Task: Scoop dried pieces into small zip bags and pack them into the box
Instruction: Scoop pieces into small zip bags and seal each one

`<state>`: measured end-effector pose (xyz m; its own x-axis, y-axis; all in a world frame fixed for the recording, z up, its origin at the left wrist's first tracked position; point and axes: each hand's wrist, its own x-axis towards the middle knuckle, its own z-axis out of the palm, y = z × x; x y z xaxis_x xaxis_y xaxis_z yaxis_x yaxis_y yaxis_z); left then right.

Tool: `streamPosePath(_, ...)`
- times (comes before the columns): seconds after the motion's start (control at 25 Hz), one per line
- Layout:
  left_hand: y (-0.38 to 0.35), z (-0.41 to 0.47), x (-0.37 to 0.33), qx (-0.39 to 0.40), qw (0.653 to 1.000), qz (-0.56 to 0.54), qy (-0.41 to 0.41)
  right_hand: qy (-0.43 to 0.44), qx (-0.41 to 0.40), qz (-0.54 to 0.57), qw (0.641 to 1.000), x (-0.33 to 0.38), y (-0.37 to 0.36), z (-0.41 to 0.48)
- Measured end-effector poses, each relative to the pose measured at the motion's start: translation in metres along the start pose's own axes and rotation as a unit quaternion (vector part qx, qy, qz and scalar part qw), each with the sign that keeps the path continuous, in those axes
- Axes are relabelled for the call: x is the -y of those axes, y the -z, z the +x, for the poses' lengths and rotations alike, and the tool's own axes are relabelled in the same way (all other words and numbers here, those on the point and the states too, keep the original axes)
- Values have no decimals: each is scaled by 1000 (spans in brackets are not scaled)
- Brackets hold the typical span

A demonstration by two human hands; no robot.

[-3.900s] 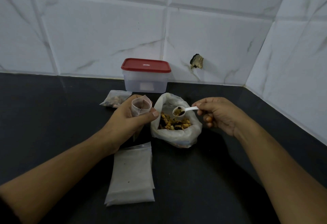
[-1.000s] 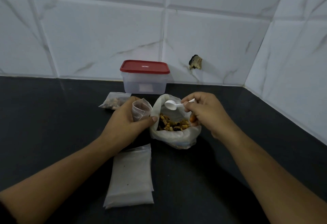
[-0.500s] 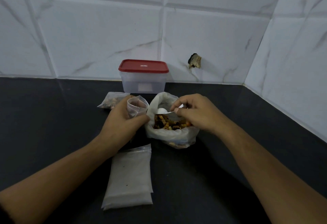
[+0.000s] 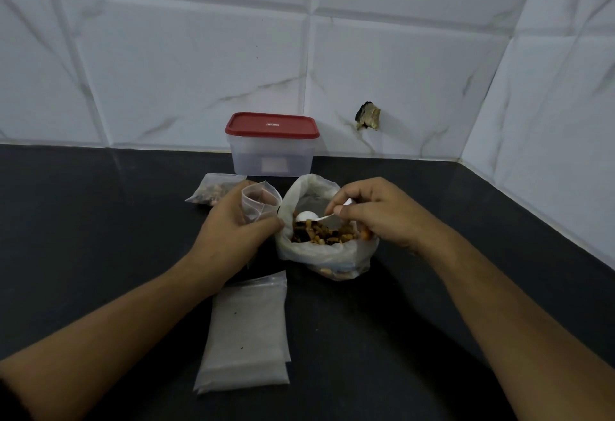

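My left hand [image 4: 233,231] grips a small clear zip bag [image 4: 259,202], its mouth held open and upward. Just to its right stands a large open plastic bag [image 4: 329,254] holding yellow and dark dried pieces [image 4: 319,234]. My right hand [image 4: 376,214] holds a small white spoon [image 4: 307,216] by its handle, the bowl turned down and dipped into the pieces. A clear plastic box with a shut red lid [image 4: 272,144] stands against the wall behind. One filled small zip bag [image 4: 213,191] lies on the counter left of my left hand.
A flat stack of empty zip bags [image 4: 246,334] lies on the black counter [image 4: 100,221] between my forearms. White marble tiles form the back wall and a right side wall that meets the counter. A chipped hole [image 4: 367,116] marks the back wall.
My right hand brought the spoon from beside the small bag down into the large bag; its bowl now digs into the pieces. My left hand keeps the small bag open in place.
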<state>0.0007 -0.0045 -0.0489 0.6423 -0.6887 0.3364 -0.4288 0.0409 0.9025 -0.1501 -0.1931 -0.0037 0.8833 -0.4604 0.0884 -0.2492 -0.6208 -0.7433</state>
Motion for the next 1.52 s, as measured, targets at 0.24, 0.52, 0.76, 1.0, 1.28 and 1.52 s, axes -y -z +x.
streamPosePath(0.24,-1,-1,-1,-2,1000,-14,3,-32,-20,58,998,-3,5,1)
streamPosePath(0.52,0,0,3,-1,1000,-11,12,-75,-31,154,985,-6,-9,5)
streamPosePath(0.76,0,1,3,-3,1000,-9,4,-148,-67,236,958,-9,-8,6)
streamPosePath(1.0,0,2,4,5,1000,-21,13,-184,-77,346,917,-16,-5,8)
streamPosePath(1.28,0,1,2,11,999,-32,29,-115,-111,228,960,-18,-1,10)
streamPosePath(1.52,0,0,1,12,999,-32,27,-40,-87,18,995,-23,12,5)
